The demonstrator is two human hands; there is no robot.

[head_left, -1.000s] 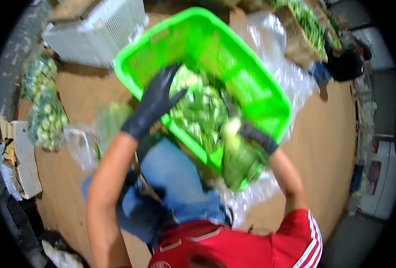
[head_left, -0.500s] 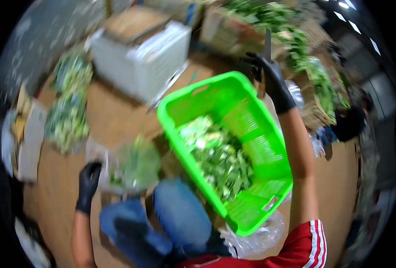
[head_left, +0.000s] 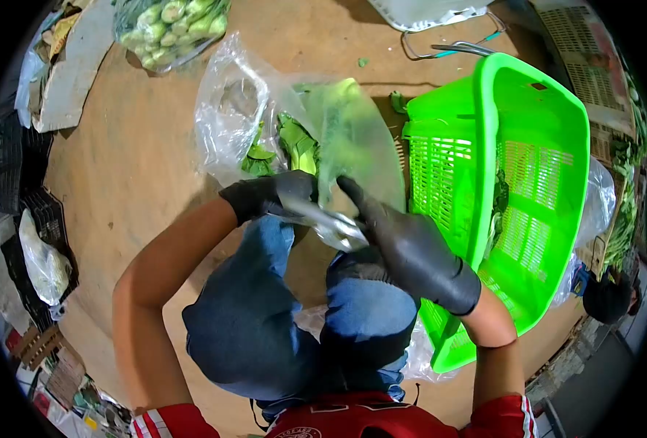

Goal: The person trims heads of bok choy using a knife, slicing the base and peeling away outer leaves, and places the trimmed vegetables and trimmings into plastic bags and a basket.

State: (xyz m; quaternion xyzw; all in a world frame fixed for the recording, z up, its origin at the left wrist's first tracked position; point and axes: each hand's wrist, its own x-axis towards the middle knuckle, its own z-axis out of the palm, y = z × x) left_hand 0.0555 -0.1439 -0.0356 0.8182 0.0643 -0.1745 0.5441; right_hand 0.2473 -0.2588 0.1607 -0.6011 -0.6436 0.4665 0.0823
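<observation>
My left hand [head_left: 271,196], in a black glove, is closed at the near edge of a clear plastic bag [head_left: 228,117]. Leafy greens [head_left: 298,144] with pale stalks show inside the bag, just beyond my fingers. My right hand [head_left: 420,252], also black-gloved, is closed around a knife [head_left: 314,213]. Its blade is smeared by motion and points left toward my left hand, with shiny plastic close by. The knife's handle is hidden in my grip. Right of my hand stands a green perforated basket [head_left: 476,168], with a few leaves visible inside.
A bag of pale green vegetables [head_left: 168,31] lies at the upper left. A white container [head_left: 429,13] stands at the top. Cardboard [head_left: 79,66] and dark crates [head_left: 46,212] line the left side. Another person [head_left: 606,296] is at the far right.
My view has swung lower and closer to the bag. My right hand has come down from beyond the basket to the bag. My left hand has moved inward to the bag's near edge.
</observation>
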